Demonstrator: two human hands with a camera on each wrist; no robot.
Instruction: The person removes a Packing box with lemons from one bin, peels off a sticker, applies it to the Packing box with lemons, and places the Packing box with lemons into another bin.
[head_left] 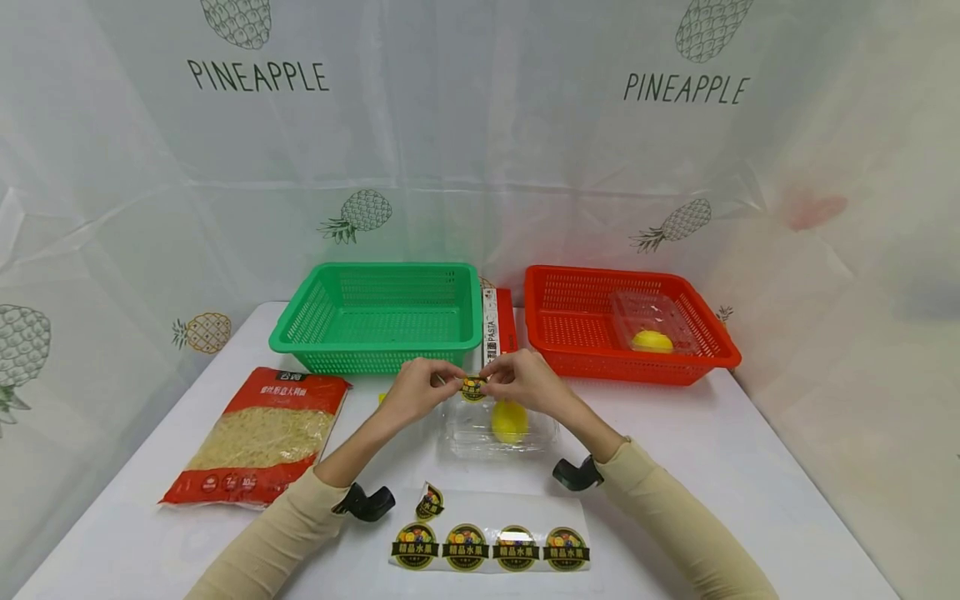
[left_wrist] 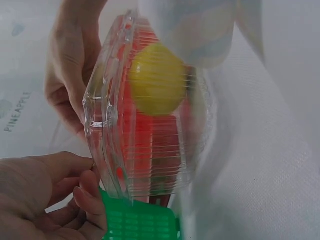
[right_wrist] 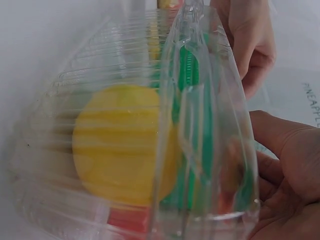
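Both hands meet over a clear plastic fruit box [head_left: 467, 440] in the middle of the table. My left hand [head_left: 420, 388] pinches the left edge of a round black-and-gold sticker [head_left: 473, 389] between thumb and finger. On its right edge, my right hand [head_left: 529, 383] pinches the same sticker, which overlaps the box's far part in the head view. Inside the closed box lies a yellow lemon-like fruit [head_left: 510, 422], seen through the ribbed wall in the left wrist view [left_wrist: 157, 80]. The sticker itself is mostly hidden in both wrist views.
A sticker sheet [head_left: 517, 510] with several stickers lies at the front, one corner sticker lifted. Left is a pasta bag [head_left: 258, 433]. Behind stand a green basket [head_left: 375, 360] and a red basket [head_left: 600, 365], which holds another clear box [head_left: 652, 312]. A pasta packet [head_left: 506, 321] lies between the baskets.
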